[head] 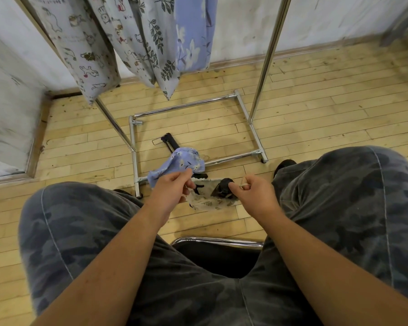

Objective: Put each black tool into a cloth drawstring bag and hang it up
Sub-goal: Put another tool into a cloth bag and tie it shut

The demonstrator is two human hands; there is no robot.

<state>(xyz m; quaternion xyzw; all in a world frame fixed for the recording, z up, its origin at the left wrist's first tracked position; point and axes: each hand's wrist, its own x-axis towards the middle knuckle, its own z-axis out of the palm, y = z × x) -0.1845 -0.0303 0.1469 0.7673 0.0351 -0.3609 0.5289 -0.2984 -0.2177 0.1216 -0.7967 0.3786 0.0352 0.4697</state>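
Your left hand (172, 189) pinches left rim of cream leaf-print bag (206, 201). Your right hand (254, 191), fingers curled, pinches its drawstring (242, 185). Bag held between your knees. Black tool (223, 188) inside, dark end poking out of mouth toward right hand; rest hidden, axis unclear. Blue floral bag (179, 161) on floor covers near end of second black tool (169, 142); long axis diagonal, far end up-left.

Rack (186, 105) at 12 o'clock is showing glossy chromed metal tube. Floor (316, 109) is reading as pale wood planks, scuffed, low sheen. Hanging bags (80, 43) at 11 o'clock are looking like matt printed cloth, same for blue bag (181, 161) and cream bag (207, 201) at centre. Black tool (223, 188) is looking matt, material unclear. Cord (243, 182) is reading as pale string. Chair rim (217, 241) at 6 o'clock is shining chrome.
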